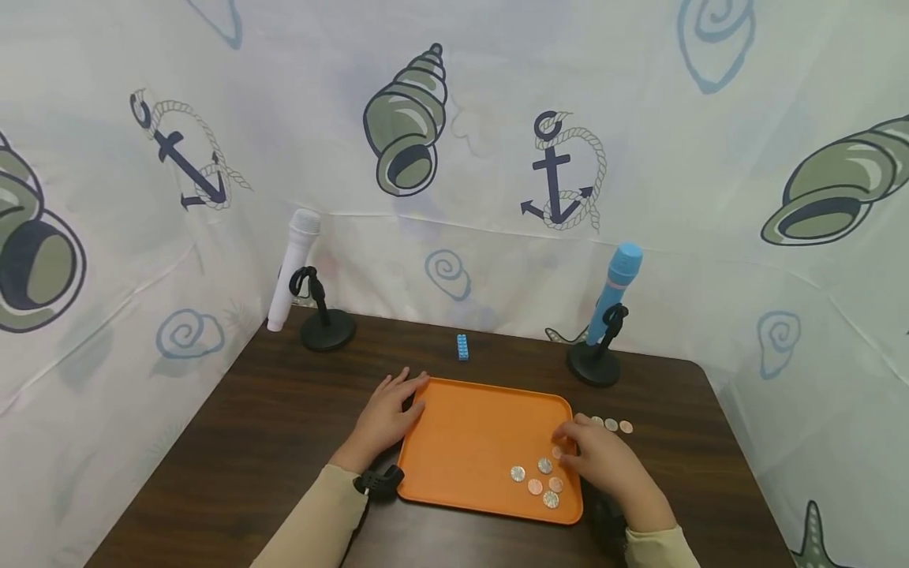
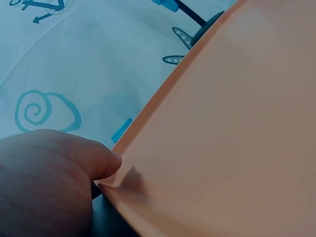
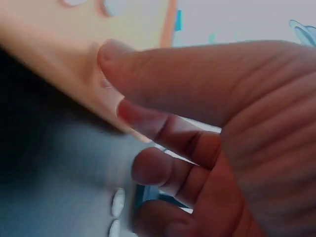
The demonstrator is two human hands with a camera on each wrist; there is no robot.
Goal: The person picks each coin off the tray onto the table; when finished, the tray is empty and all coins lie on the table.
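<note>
**A:** What sits at the centre of the scene?

**B:** An orange tray (image 1: 469,442) lies flat on a dark wooden surface (image 1: 270,442), close to the person. Several coins (image 1: 537,477) lie clustered in its near right corner. A few more coins (image 1: 612,424) rest in a short row on the surface, just beyond the tray's right edge.

**A:** Where are the hands?

**B:** The right hand (image 1: 604,461) hovers over the tray's right edge, beside the cluster. Its thumb and fingers are curled toward each other, as if pinching something small, but I cannot tell whether a coin is between them. The left hand (image 1: 387,414) rests against the tray's far left corner, fingers relaxed and fairly straight, thumb touching the rim.

**A:** Which step does this look like?

**B:** I judge the coins are being moved one by one from the surface into the tray, and the work is partly done, since some remain outside.

**A:** What does the next move call for?

**B:** Probably a fine fingertip pinch on a thin flat coin, while the left hand steadies the tray.

**A:** Anything else around?

**B:** A small blue brick (image 1: 463,346) stands behind the tray. A white toy microphone (image 1: 293,268) on a stand is at far left, a blue toy microphone (image 1: 615,290) at far right. A cloth printed with shells and anchors (image 1: 561,170) hangs behind.
</note>
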